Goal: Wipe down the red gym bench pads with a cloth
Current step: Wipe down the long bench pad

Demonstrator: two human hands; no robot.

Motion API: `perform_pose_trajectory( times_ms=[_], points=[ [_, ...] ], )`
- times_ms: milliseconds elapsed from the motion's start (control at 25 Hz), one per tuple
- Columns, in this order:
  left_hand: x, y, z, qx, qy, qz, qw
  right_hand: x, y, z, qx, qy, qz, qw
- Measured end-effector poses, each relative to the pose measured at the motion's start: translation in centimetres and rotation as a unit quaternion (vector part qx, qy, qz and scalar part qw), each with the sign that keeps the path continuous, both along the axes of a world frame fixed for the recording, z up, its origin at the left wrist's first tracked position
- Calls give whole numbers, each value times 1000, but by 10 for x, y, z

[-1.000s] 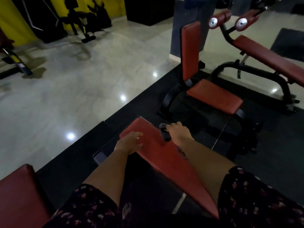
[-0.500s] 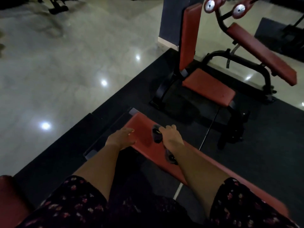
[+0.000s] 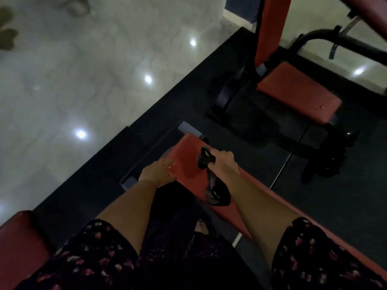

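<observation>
While a person leaned over a long red bench pad (image 3: pixel 188 164), the head-worn camera looked down along both bare forearms. The pad ran diagonally from the middle of the view toward the lower right corner, its narrow far end pointing away from the person.

The right hand (image 3: pixel 225 165) lay on top of the pad near that far end, fingers curled tightly around a dark cloth (image 3: pixel 206 159). One bunched part of the cloth stuck out past the knuckles onto the red surface, and a longer loose part trailed back under the wrist, lying on the pad.

The left hand (image 3: pixel 158 173) rested on the pad's left edge, just across from the right hand, with fingers relaxed on the red surface and holding nothing. Dark floral sleeves (image 3: pixel 94 264) covered both upper arms at the bottom of the view.

Below the pad's far end, a grey end cap (image 3: pixel 189 129) of the bench's base showed against a black rubber mat (image 3: pixel 335 206). To the left of the mat stretched a glossy pale floor (image 3: pixel 83 80) dotted with bright reflections of lights.

Beyond the bench stood a second bench with a red seat pad (image 3: pixel 297 94), an upright red backrest (image 3: pixel 272 28) and a curved black frame (image 3: pixel 228 95). Part of another red pad (image 3: pixel 18 248) filled the lower left corner, and one more red pad (image 3: pixel 374 15) crossed the upper right corner. The scene was dim and slightly blurred.
</observation>
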State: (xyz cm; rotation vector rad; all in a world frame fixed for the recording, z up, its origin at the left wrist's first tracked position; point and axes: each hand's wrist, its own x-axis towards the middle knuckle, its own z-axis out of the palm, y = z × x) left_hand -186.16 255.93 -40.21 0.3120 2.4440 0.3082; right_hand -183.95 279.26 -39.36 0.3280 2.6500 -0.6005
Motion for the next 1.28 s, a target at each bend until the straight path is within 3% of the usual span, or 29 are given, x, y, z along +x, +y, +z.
perform_pose_trajectory(
  times_ms=[200, 480, 720, 800, 960, 1160, 1280],
  points=[
    [-8, -24, -18, 6, -26, 6, 1000, -13, -12, -26, -46, -13, -6, 999],
    [-22, -67, -61, 16, -63, -10, 998, -20, -62, -59, -179, -109, -208, 955],
    [-36, -109, -113, -1, -82, -72, 994, -8, -113, -105, -171, -89, -194, 962],
    [-45, -117, -130, -8, -61, -91, 994, -15, -126, -121, -130, -49, -165, 976],
    [-63, -110, -170, -10, -11, -132, 991, -23, -152, -166, 55, 43, 10, 998],
    [-77, -82, -216, 22, 15, -96, 995, -4, -153, -208, 133, -26, 52, 989],
    [-77, -75, -241, 68, -4, -33, 997, 5, -159, -224, 145, -4, 37, 989]
  ],
)
